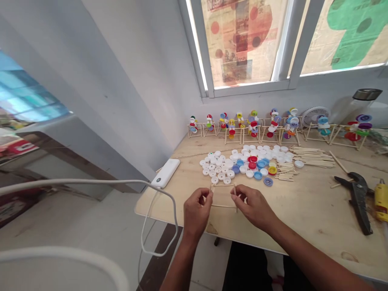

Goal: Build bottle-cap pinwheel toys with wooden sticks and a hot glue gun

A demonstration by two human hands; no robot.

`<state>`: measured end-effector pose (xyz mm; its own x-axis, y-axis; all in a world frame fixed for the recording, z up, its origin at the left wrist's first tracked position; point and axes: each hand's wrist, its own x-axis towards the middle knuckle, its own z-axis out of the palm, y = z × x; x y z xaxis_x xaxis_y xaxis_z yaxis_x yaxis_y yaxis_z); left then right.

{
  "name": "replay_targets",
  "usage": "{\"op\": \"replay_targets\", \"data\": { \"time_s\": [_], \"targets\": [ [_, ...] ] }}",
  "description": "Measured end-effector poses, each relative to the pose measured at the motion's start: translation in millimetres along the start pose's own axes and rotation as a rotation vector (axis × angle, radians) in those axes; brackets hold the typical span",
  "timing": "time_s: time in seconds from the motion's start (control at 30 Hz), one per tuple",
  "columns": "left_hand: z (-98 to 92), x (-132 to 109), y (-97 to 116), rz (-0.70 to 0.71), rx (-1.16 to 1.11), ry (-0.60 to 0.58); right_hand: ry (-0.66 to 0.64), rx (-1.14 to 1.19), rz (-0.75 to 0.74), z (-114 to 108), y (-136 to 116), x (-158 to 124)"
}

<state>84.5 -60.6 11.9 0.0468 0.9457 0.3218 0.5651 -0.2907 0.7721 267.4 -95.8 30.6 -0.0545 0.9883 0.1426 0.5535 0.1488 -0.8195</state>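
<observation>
Both hands hold a small frame of thin wooden sticks (223, 195) just above the near edge of the wooden table (303, 214). My left hand (196, 210) pinches the frame's left upright. My right hand (253, 206) pinches its right upright. Just beyond the frame lies a pile of plastic bottle caps (242, 163), mostly white with some blue, red and yellow. To the right of the caps lies a heap of loose wooden sticks (309, 158).
A row of small stick-and-cap models (251, 125) stands along the wall under the window. A white power bank (166, 172) with a cable lies at the table's left edge. Black pliers (359, 200) and a yellow tool (381, 200) lie at right. A small white fan (313, 116) stands at the back.
</observation>
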Motion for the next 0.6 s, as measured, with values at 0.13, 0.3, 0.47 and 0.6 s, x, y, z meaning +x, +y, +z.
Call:
{"op": "replay_targets", "data": {
  "time_s": [0.13, 0.3, 0.47, 0.6],
  "targets": [
    [-27.4, 25.8, -24.0, -0.052, 0.09, 0.077, -0.059, -0.039, -0.06, 30.0, -8.2, 42.3],
    [-45.9, 52.0, -48.8, -0.138, 0.164, 0.164, -0.092, -0.069, -0.099, 65.0, -10.2, 84.2],
    [-50.8, 67.1, -65.9, -0.184, 0.206, 0.237, -0.13, -0.116, -0.111, 88.1, -11.5, 109.2],
    [-49.4, 73.0, -76.3, -0.213, 0.235, 0.267, -0.159, -0.164, -0.101, 95.3, -11.9, 118.0]
  ]
}}
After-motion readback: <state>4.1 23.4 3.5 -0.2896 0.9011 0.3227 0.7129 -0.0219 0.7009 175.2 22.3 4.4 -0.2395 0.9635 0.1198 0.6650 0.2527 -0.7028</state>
